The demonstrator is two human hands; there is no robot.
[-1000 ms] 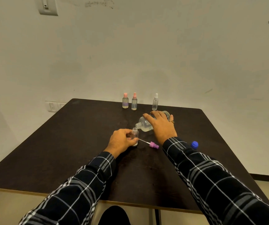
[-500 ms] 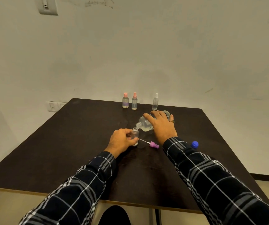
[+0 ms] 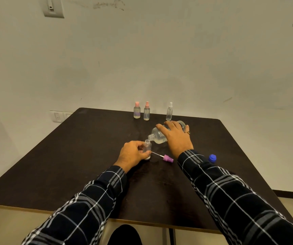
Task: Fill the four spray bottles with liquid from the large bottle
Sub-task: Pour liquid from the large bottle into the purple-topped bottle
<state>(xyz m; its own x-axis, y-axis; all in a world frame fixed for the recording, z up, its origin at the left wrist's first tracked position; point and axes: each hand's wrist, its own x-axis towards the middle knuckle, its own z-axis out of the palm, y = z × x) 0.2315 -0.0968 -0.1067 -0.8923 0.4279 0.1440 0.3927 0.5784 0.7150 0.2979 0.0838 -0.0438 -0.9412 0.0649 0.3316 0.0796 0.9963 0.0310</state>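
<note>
A: Main item?
B: Large clear plastic bottle (image 3: 158, 136), rounded shoulders, short neck, uncapped. It is tipped almost flat above the middle of the dark brown matte tabletop (image 3: 71, 156), with the neck pointing left and slightly down. Clear liquid sits along its lower side.
A: Who holds it?
B: Right hand (image 3: 176, 137) grips it from above, fingers curled over the body. There is a ring (image 3: 188, 132) on one finger.
A: Where's its mouth?
B: Just above the open neck of a small clear cylindrical spray bottle (image 3: 147, 147), which stands upright mid-tabletop. Can't tell if the rims touch.
A: Left hand?
B: Left hand (image 3: 133, 153) is wrapped round the small bottle's lower half, thumb and fingers pinching it.
A: Its top?
B: Purple plastic spray head (image 3: 167, 158) with a thin white dip tube. It lies on its side just right of the small bottle, tube end near the left fingers.
A: Others?
B: Three stand upright in a row near the far edge. Pink-topped clear bottle with a purple band (image 3: 137, 112), slimmer pink-topped clear bottle (image 3: 147, 113) just beside it, and white-topped clear bottle (image 3: 169, 113) apart to the right.
A: Text?
B: The band is too small to read.
A: Else?
B: Round blue plastic cap (image 3: 212, 158) toward the right edge, just beside the dark plaid right sleeve (image 3: 230, 191).
</note>
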